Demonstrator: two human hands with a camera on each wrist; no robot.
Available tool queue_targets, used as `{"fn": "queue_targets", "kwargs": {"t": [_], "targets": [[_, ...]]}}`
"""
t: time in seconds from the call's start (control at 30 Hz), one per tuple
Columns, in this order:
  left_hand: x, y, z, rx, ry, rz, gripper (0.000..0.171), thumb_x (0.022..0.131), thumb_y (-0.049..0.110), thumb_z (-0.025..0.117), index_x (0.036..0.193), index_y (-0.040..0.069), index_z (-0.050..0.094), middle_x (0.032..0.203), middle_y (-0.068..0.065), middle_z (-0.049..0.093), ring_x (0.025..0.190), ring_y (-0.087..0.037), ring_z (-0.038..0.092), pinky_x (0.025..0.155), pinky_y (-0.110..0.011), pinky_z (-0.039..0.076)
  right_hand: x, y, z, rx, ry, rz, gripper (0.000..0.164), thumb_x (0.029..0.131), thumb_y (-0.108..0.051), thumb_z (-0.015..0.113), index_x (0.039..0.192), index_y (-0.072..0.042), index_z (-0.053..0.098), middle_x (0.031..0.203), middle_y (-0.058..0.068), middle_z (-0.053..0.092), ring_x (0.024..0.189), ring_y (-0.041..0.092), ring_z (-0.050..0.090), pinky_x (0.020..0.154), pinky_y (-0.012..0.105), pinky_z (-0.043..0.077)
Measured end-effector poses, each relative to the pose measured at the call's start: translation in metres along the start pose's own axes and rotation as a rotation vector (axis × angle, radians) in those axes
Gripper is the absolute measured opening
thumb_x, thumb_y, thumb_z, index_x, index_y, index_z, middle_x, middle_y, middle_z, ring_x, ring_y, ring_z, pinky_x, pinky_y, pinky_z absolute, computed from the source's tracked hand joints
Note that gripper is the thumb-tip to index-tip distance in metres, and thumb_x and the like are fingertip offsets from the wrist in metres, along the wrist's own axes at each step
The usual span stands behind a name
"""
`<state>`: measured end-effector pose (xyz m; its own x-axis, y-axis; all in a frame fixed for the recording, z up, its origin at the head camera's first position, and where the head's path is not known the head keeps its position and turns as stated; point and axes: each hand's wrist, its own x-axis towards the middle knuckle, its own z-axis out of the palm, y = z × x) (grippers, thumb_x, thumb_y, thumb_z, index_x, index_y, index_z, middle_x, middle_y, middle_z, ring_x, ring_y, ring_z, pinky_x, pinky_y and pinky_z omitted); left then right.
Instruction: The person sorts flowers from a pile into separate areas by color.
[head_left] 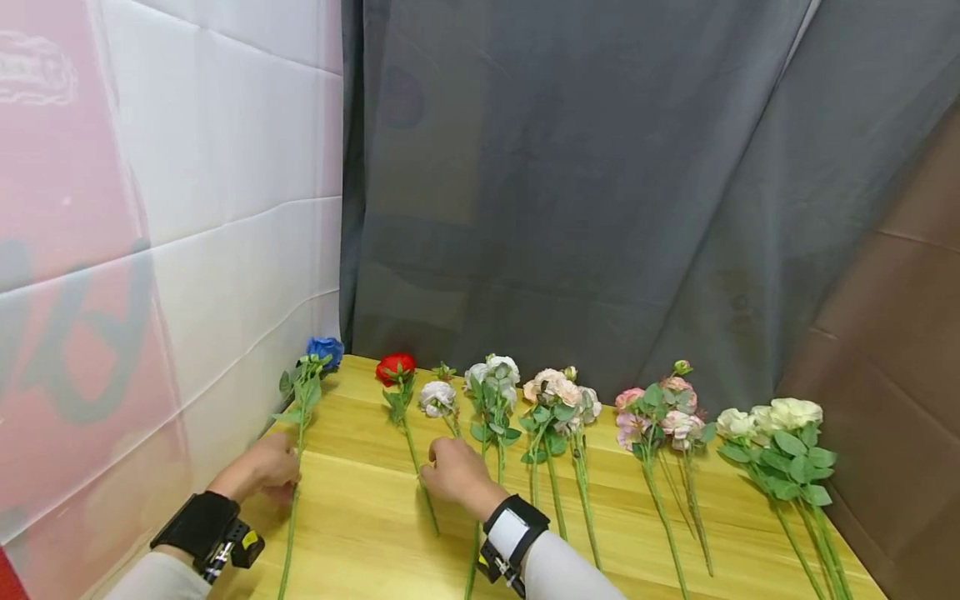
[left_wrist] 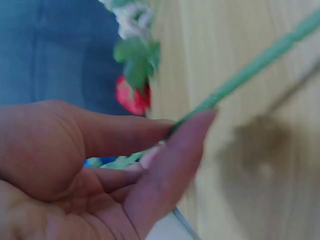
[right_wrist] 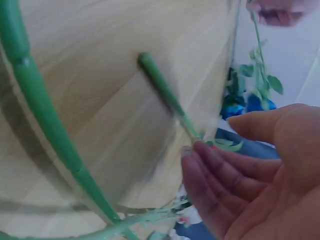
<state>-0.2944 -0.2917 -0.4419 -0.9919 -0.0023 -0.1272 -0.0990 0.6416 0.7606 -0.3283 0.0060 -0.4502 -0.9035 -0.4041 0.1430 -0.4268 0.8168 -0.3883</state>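
At the left edge of the table, my left hand (head_left: 272, 468) pinches the green stem of a blue artificial rose (head_left: 325, 352) between thumb and forefinger. The left wrist view shows this stem (left_wrist: 250, 71) raised above the wood, its shadow beneath. My right hand (head_left: 457, 472) hovers beside the stem of a red artificial flower (head_left: 395, 368). In the right wrist view its thumb stands apart from the fingers (right_wrist: 215, 172), and a stem (right_wrist: 157, 75) lying on the table passes behind the fingertips; whether they touch it I cannot tell.
Rightward lie a small white flower (head_left: 437, 398), larger white flowers (head_left: 501, 367), peach flowers (head_left: 553, 387), pink flowers (head_left: 678, 421) and cream flowers (head_left: 795, 413), stems toward me. A white cloth wall (head_left: 247, 208), grey curtain (head_left: 570, 183) and brown panel (head_left: 892, 375) enclose the wooden table (head_left: 360, 517).
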Motion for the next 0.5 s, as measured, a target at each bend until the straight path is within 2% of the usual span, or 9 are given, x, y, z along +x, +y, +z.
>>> {"fn": "queue_targets", "kwargs": {"t": [0.07, 0.13, 0.2, 0.27, 0.37, 0.43, 0.5], "targets": [[-0.002, 0.009, 0.003, -0.068, -0.005, 0.051, 0.034, 0.084, -0.012, 0.056, 0.062, 0.009, 0.041, 0.061, -0.005, 0.049, 0.052, -0.017, 0.062, 0.054, -0.033, 0.06, -0.004, -0.006, -0.002, 0.018, -0.007, -0.048, 0.015, 0.094, -0.017, 0.069, 0.103, -0.005, 0.072, 0.082, 0.001, 0.065, 0.067, 0.013, 0.058, 0.057, 0.029, 0.047], [-0.002, 0.02, 0.008, -0.143, -0.021, 0.083, 0.033, 0.088, -0.012, 0.056, 0.065, 0.008, 0.042, 0.065, -0.006, 0.049, 0.058, -0.019, 0.062, 0.059, -0.036, 0.062, -0.007, -0.014, -0.003, 0.088, -0.063, -0.098, 0.02, 0.095, -0.018, 0.07, 0.11, -0.004, 0.071, 0.085, 0.001, 0.067, 0.072, 0.012, 0.061, 0.061, 0.028, 0.05], [0.0, 0.03, 0.014, -0.193, -0.027, 0.114, 0.026, 0.09, -0.012, 0.056, 0.072, 0.003, 0.045, 0.069, -0.009, 0.051, 0.062, -0.021, 0.062, 0.063, -0.037, 0.063, -0.009, -0.023, -0.001, 0.19, -0.139, -0.14, 0.025, 0.095, -0.019, 0.071, 0.113, -0.002, 0.071, 0.089, 0.002, 0.07, 0.076, 0.012, 0.064, 0.066, 0.026, 0.053], [0.002, 0.039, 0.021, -0.232, -0.012, 0.136, 0.014, 0.091, -0.012, 0.056, 0.083, -0.002, 0.05, 0.076, -0.013, 0.055, 0.066, -0.022, 0.062, 0.065, -0.039, 0.063, -0.012, -0.033, 0.003, 0.338, -0.233, -0.139, 0.029, 0.096, -0.018, 0.072, 0.117, 0.002, 0.069, 0.093, 0.004, 0.072, 0.077, 0.014, 0.069, 0.068, 0.027, 0.057], [0.005, 0.053, 0.034, -0.266, 0.005, 0.176, 0.009, 0.091, -0.011, 0.057, 0.089, -0.006, 0.05, 0.077, -0.014, 0.055, 0.068, -0.022, 0.063, 0.067, -0.042, 0.063, -0.013, -0.043, 0.013, 0.483, -0.293, -0.113, 0.028, 0.095, -0.013, 0.073, 0.116, 0.005, 0.068, 0.088, 0.006, 0.073, 0.069, 0.02, 0.073, 0.07, 0.029, 0.06], [0.006, 0.061, 0.041, -0.282, 0.012, 0.192, 0.008, 0.092, -0.011, 0.057, 0.09, -0.007, 0.051, 0.077, -0.014, 0.056, 0.067, -0.023, 0.063, 0.067, -0.043, 0.063, -0.015, -0.046, 0.02, 0.546, -0.289, -0.087, 0.022, 0.095, -0.007, 0.071, 0.111, 0.007, 0.068, 0.082, 0.007, 0.073, 0.063, 0.024, 0.073, 0.064, 0.031, 0.061], [0.007, 0.067, 0.047, -0.29, 0.015, 0.202, 0.008, 0.092, -0.011, 0.058, 0.091, -0.006, 0.051, 0.077, -0.015, 0.057, 0.067, -0.023, 0.064, 0.067, -0.043, 0.063, -0.016, -0.047, 0.025, 0.565, -0.253, -0.073, 0.012, 0.094, -0.003, 0.07, 0.102, 0.005, 0.069, 0.076, 0.006, 0.071, 0.06, 0.025, 0.072, 0.06, 0.03, 0.061]]}}
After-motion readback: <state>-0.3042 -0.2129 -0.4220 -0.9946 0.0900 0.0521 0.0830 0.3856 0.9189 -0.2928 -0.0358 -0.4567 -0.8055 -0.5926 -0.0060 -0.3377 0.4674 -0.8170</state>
